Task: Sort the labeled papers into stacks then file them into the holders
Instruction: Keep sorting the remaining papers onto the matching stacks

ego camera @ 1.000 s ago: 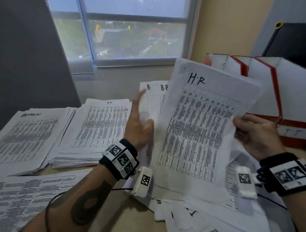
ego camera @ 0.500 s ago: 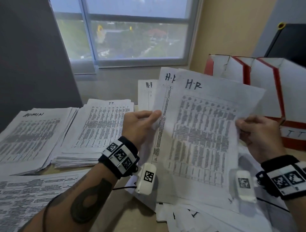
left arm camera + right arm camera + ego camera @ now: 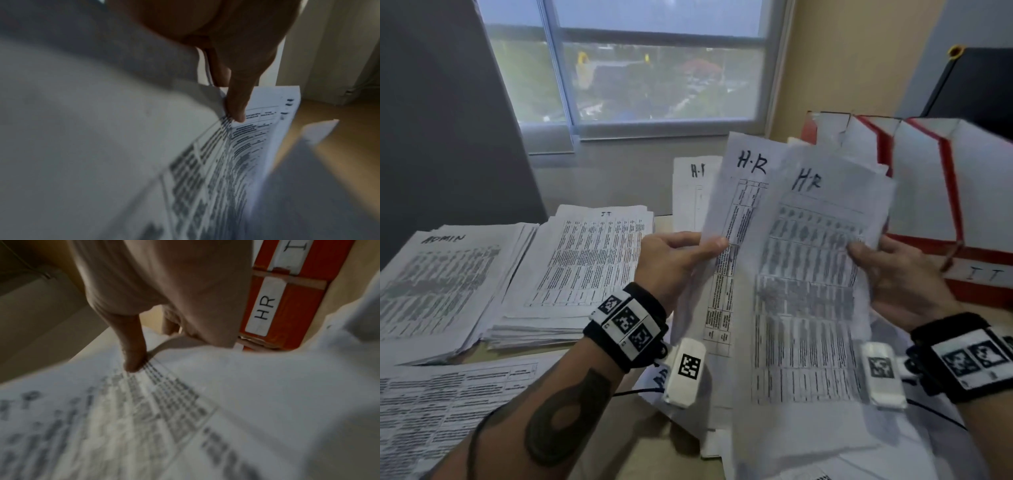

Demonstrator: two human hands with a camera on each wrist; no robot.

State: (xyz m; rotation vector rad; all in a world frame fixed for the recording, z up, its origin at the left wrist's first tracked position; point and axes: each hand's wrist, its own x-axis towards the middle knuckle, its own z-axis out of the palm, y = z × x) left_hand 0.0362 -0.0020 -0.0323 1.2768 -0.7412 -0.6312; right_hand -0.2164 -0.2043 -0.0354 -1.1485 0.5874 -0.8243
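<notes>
Pinching upright H.R papers (image 3: 804,274), left hand (image 3: 671,263), right hand (image 3: 893,277), headings topmost

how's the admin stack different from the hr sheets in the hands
The ADMIN stack lies flat on the desk, untouched; the H.R sheets are held up by the left hand and right hand. ADMIN is a thick pile; H.R only a few fanned sheets. Both are printed tables with handwritten labels.

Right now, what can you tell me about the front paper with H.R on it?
The front H.R sheet is thin white paper, a little crinkled, with "H.R" handwritten at the top and a printed table of blurry text below. It is held up, tilted, overlapping another H.R sheet behind it. The right hand pinches its right edge; the left hand holds the sheets' left side.
</notes>
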